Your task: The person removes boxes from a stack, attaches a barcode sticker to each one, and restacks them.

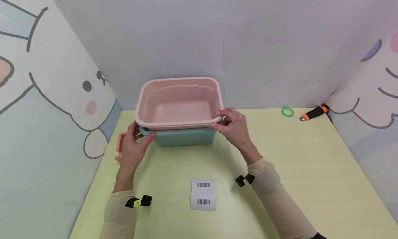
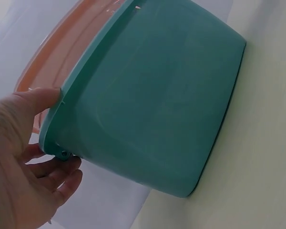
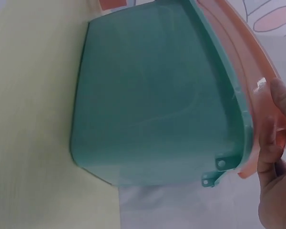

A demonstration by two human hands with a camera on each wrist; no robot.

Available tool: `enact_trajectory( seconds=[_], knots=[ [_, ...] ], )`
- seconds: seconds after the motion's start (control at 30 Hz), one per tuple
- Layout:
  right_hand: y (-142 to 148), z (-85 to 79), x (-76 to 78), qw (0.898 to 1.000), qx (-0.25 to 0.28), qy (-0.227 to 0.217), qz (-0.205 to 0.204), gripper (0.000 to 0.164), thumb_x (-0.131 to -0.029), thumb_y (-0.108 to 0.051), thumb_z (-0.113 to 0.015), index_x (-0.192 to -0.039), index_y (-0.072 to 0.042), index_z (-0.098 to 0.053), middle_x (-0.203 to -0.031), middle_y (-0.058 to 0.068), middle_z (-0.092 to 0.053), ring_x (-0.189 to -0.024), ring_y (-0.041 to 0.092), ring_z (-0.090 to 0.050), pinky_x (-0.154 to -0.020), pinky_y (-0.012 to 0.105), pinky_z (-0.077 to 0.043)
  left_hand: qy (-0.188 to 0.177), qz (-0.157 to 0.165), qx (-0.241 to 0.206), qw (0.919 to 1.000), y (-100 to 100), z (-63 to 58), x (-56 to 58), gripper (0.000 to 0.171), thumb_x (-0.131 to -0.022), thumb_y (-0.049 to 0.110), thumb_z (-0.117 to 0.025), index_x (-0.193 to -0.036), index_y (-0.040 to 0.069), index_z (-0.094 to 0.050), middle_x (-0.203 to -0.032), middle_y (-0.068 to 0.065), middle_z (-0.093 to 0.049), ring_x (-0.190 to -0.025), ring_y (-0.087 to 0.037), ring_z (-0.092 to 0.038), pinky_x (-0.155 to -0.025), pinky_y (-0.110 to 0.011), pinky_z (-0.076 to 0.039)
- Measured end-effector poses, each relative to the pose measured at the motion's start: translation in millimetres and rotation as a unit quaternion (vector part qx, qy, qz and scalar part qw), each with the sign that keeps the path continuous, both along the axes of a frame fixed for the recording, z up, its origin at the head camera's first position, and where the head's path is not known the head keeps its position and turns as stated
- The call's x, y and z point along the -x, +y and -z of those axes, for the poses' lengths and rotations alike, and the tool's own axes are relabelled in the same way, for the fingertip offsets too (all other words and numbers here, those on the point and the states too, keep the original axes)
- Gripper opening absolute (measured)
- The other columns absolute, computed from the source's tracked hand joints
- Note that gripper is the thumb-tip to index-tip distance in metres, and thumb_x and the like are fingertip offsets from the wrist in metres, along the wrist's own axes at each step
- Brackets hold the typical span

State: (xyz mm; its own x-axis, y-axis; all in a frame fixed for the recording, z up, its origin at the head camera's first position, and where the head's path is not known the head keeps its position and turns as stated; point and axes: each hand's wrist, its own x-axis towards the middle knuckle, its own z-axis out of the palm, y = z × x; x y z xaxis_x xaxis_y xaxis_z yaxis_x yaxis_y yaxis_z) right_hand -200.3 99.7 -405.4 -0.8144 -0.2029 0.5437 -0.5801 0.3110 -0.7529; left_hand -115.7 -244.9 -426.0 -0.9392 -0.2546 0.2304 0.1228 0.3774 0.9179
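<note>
A pink plastic basin (image 1: 183, 109) sits inside a teal plastic basin (image 1: 186, 138), its rim standing above the teal one. At the front left corner my left hand (image 1: 134, 149) grips the teal rim. Its thumb lies over the rim and the other fingers curl beneath, as the left wrist view shows. My right hand (image 1: 233, 126) pinches the pink basin's rim at the front right corner. In the right wrist view, the right fingers (image 3: 269, 145) are at the pink rim, beyond the teal edge.
A white sheet with two barcodes (image 1: 203, 194) lies on the table nearer me. An orange plastic piece (image 1: 119, 145) is partly hidden behind my left hand. At the back right lie a green ring (image 1: 287, 111) and a black-and-orange handle (image 1: 315, 112). Walls (image 1: 248, 52) enclose the table.
</note>
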Motion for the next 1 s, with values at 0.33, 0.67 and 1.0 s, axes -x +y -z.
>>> enact_trajectory(
  seconds=[0.33, 0.67, 1.0],
  knots=[
    [11.2, -32.2, -4.8, 0.999, 0.041, -0.021, -0.011, 0.029, -0.075, -0.005, -0.096, -0.096, -0.002, -0.076, -0.092, 0.006, -0.064, -0.067, 0.017, -0.072, -0.062, 0.021, -0.058, -0.031, 0.008, 0.014, 0.9994, 0.8, -5.3, 4.2, 0.077, -0.097, 0.025, -0.078, -0.162, 0.014, -0.039, -0.156, -0.004, -0.051, -0.136, -0.024, -0.047, -0.113, -0.048, -0.04],
    [33.5, -70.6, -13.2, 0.996, 0.086, -0.02, -0.011, 0.028, -0.076, 0.005, -0.092, -0.097, 0.003, -0.074, -0.092, 0.004, -0.061, -0.074, 0.011, -0.075, -0.065, 0.023, -0.06, -0.049, 0.01, 0.03, 0.9983, -4.3, -2.6, 10.8, 0.079, -0.098, 0.031, -0.077, -0.163, 0.014, -0.036, -0.157, -0.01, -0.048, -0.137, -0.027, -0.046, -0.112, -0.048, -0.04],
    [94.0, -87.6, -19.0, 0.995, 0.079, -0.044, 0.032, 0.026, -0.08, 0.009, -0.087, -0.1, 0.009, -0.069, -0.097, 0.002, -0.071, -0.082, 0.008, -0.077, -0.071, 0.022, -0.061, -0.086, 0.002, 0.043, 0.9953, -7.9, -4.9, 17.4, 0.082, -0.098, 0.043, -0.075, -0.164, 0.017, -0.034, -0.157, -0.009, -0.048, -0.134, -0.029, -0.051, -0.109, -0.041, -0.045]
  ],
)
